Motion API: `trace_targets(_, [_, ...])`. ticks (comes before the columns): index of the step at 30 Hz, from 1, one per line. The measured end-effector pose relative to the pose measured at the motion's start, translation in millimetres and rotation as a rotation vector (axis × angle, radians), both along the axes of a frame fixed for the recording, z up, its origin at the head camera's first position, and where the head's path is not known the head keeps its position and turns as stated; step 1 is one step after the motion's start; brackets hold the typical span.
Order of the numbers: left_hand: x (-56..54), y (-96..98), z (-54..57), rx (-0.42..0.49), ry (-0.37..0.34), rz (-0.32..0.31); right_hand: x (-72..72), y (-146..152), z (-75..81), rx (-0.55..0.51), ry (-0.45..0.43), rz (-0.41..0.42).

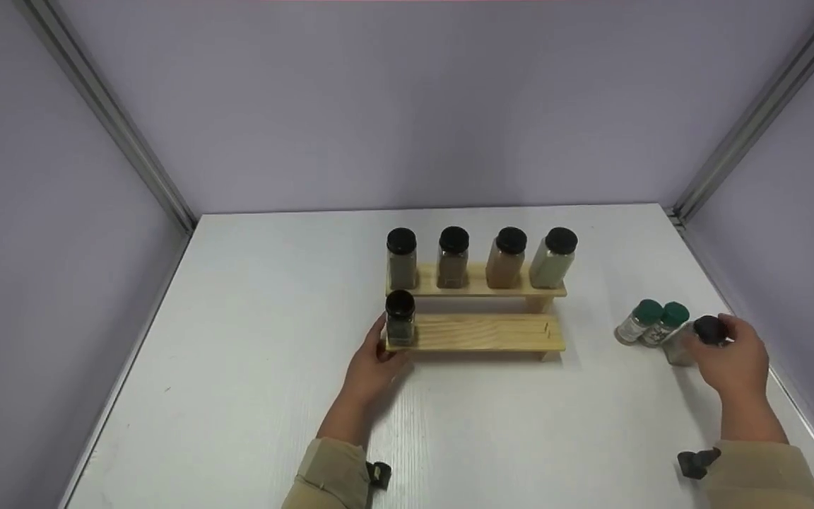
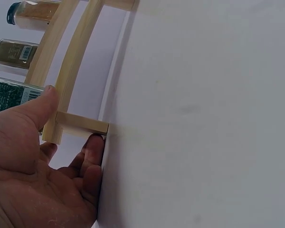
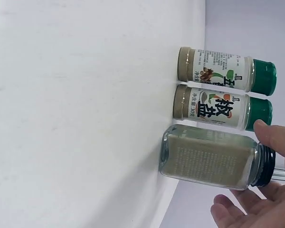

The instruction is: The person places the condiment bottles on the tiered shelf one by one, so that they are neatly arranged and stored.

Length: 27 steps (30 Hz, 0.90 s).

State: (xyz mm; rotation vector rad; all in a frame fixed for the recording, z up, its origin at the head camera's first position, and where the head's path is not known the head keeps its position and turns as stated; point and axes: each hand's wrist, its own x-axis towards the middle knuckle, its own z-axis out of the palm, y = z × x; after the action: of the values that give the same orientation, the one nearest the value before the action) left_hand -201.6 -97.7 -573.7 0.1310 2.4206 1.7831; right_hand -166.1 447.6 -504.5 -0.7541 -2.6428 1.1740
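Observation:
My left hand [image 1: 372,371] holds the left end of a two-tier wooden spice rack [image 1: 485,332]. In the left wrist view its thumb lies at the lower shelf and its fingers curl beside the end support [image 2: 83,122]. A black-capped glass jar [image 1: 400,318] stands on that shelf by the hand. On the right of the table, my right hand [image 1: 735,357] is around the cap of an upright glass spice jar [image 3: 206,159]. The thumb and spread fingers lie on either side of the black cap [image 3: 266,166]; firm contact does not show.
Two green-capped spice bottles [image 3: 223,69] stand left of the right hand's jar. Several black-capped jars [image 1: 453,258] line the upper shelf. A white table [image 1: 258,339] carries everything, with pale walls [image 1: 449,106] behind and at both sides.

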Motion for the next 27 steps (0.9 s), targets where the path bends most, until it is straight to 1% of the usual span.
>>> trace_targets(3, [-0.1,0.4,-0.7,-0.006,0.01,-0.003,3.7,-3.8,-4.5,0.014,0.003,0.006])
trace_targets(6, [-0.1,1.1,-0.5,-0.007,0.001,0.0,9.1,-9.0,-6.6,0.03,0.011,0.011])
trace_targets(13, [-0.8,2.7,-1.2,-0.023,0.011,0.001,24.9,-22.1,-7.7,0.049,0.014,0.052])
trace_targets(15, [-0.9,2.8,-1.5,-0.036,0.016,0.004,28.0,-23.7,-8.3,0.048,0.03,0.055])
trace_targets(18, [-1.2,2.8,-2.6,-0.05,0.023,0.009,30.6,-23.2,-11.0,0.044,0.051,0.061])
trace_targets(22, [-1.4,2.8,-3.9,-0.046,0.026,0.008,32.1,-18.6,-16.1,0.026,0.056,0.095])
trace_targets(27, [-1.3,2.5,-4.8,-0.071,0.037,0.02,34.8,-16.5,-23.0,0.009,0.071,0.131])
